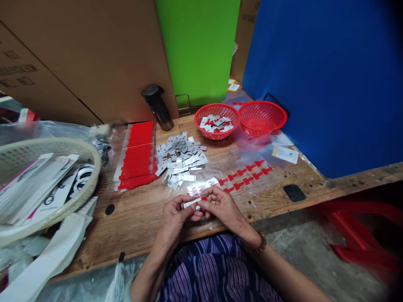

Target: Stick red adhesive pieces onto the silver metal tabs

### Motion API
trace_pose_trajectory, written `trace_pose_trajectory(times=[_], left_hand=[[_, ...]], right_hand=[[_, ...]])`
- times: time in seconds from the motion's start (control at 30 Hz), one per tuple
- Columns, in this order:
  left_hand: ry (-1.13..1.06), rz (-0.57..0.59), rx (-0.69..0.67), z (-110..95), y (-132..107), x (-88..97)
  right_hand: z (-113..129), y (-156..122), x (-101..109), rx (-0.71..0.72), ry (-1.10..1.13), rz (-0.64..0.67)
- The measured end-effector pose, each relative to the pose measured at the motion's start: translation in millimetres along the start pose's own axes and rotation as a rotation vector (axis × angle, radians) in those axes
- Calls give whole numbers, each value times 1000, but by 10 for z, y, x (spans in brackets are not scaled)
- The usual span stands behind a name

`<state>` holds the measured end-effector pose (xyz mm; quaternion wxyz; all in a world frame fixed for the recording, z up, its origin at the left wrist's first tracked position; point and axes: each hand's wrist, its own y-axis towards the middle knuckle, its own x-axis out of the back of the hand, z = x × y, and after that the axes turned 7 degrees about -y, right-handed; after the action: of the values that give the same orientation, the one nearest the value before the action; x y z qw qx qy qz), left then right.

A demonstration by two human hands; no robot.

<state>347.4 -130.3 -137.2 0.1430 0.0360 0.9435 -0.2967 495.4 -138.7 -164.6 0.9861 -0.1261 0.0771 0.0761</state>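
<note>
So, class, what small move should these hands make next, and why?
Probably, the right hand should press the red sticker flat against the small tag: the left hand pinches the tag, and red shows where the right hand grips.

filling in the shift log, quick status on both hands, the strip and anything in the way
Left hand, right hand: both gripping strip. Strip pale, red on it. Nothing seen blocking; loose pieces piled beyond, film with red shapes by right hand.
</note>
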Motion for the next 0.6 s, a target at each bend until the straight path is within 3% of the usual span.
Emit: trace_pose_trajectory(times=[0.27,0.47,0.6], left_hand=[[36,35,-5,15,-33,-15],[12,79,46,-14,-34,33],[-55,86,105,-17,-55,39]], right_hand=[[57,-16,-30,-17,-157,-102],[-48,37,0,-57,-112,-12],[-85,54,10,-18,-187,-53]])
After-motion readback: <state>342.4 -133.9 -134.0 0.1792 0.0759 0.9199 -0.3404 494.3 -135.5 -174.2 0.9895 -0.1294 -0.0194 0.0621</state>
